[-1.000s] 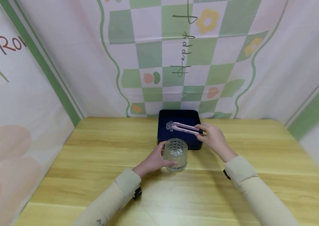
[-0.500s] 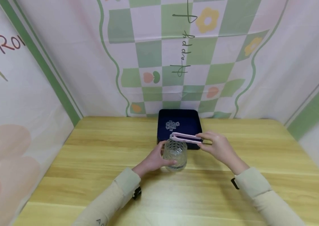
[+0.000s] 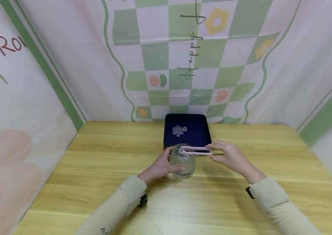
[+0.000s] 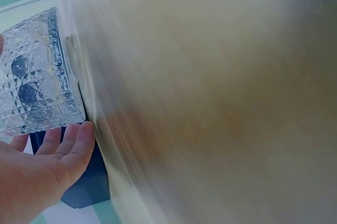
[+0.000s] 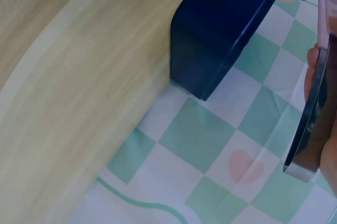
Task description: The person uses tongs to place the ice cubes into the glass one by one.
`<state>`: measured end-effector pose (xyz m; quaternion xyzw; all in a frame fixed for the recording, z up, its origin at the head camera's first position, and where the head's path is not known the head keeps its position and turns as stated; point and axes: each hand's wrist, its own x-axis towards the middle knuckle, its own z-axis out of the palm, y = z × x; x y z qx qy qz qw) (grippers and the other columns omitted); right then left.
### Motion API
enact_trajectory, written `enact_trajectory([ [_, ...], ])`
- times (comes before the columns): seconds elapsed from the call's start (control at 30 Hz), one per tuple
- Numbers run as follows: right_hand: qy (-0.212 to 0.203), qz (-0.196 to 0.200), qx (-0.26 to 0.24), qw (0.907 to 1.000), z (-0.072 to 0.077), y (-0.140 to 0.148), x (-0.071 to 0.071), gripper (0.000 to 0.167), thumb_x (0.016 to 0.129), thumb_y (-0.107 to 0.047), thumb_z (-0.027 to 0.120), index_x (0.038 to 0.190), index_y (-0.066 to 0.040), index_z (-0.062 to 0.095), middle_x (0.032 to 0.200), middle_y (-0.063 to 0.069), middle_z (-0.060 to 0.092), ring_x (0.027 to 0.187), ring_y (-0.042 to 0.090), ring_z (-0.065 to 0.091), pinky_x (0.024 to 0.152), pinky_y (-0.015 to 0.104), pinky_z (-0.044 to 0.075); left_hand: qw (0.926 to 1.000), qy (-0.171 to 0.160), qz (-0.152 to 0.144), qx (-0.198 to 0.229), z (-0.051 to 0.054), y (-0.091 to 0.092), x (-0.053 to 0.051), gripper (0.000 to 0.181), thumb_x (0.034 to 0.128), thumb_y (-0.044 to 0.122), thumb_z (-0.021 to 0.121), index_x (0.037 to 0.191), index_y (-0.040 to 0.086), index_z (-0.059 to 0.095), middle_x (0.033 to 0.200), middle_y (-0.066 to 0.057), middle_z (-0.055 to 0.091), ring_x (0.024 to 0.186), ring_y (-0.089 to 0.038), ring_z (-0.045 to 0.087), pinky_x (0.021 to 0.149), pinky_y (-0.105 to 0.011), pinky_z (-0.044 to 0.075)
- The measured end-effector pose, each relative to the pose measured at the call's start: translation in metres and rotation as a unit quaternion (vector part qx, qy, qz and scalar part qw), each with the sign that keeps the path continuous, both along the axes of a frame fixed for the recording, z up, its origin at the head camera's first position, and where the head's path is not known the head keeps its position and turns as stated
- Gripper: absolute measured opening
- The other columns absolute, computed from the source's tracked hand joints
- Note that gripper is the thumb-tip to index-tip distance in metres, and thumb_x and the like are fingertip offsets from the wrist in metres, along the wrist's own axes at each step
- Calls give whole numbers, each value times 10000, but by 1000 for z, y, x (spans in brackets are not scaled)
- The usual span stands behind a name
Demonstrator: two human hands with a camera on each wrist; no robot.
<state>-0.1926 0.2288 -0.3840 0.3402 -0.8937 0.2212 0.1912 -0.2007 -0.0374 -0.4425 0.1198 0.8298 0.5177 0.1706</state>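
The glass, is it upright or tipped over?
Upright: in the head view, the glass has its open rim uppermost, the left hand around its side.

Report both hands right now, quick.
Left hand: holding the clear patterned glass.
Right hand: holding the pink tongs, tips at the glass's mouth.

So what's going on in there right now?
A person is working with both hands at a wooden table. The left hand holds a clear patterned glass in front of a dark blue tray. The right hand holds pink tongs, their tips at the glass's mouth; I can't tell whether they grip anything. A cluster of small clear pieces lies in the tray.
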Motion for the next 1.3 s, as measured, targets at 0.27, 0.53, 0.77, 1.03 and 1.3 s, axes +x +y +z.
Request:
enact_trajectory([
  [0.27, -156, -96, 42, 9998, 3, 2, 1, 285, 748, -24, 768, 1029, -30, 721, 967, 110, 730, 892, 294, 691, 721, 394, 572, 10000, 30, 4, -34, 1, 1, 1, 977, 758, 330, 810, 1505, 109, 220, 1454, -154, 414, 1300, -334, 452, 1035, -490, 439],
  [0.53, -632, -360, 7, 9974, 5, 1, 0, 316, 796, -57, 739, 1105, -13, 692, 1074, 177, 708, 1031, 388, 647, 842, 498, 538, 10000, 45, 15, -4, 1, 1, 1, 977, 758, 320, 811, 1504, 99, 219, 1457, -164, 411, 1299, -342, 455, 1034, -489, 440],
  [0.77, -770, -765, -259, 9938, 7, -3, -9, 336, 803, -49, 727, 1126, 28, 673, 1095, 232, 684, 987, 386, 661, 803, 491, 549, 10000, 68, -1, 27, 2, 1, 1, 968, 756, 305, 815, 1500, 107, 229, 1455, -161, 413, 1293, -353, 458, 1031, -494, 442],
  [1.03, -941, -1662, -431, 9806, 12, -14, -26, 331, 810, -62, 688, 1117, 59, 666, 1084, 266, 669, 962, 408, 639, 812, 524, 512, 10000, 55, -25, 24, 3, 0, 2, 961, 760, 312, 811, 1499, 113, 231, 1455, -164, 408, 1304, -353, 444, 1032, -502, 438],
  [1.3, -1141, -2014, 67, 9728, 13, -31, -48, 366, 778, -64, 676, 1117, 74, 660, 1000, 282, 683, 753, 336, 605, 726, 489, 501, 10000, 31, -12, -16, 3, 0, 2, 961, 760, 325, 809, 1500, 122, 230, 1462, -154, 405, 1310, -346, 440, 1035, -508, 433],
])
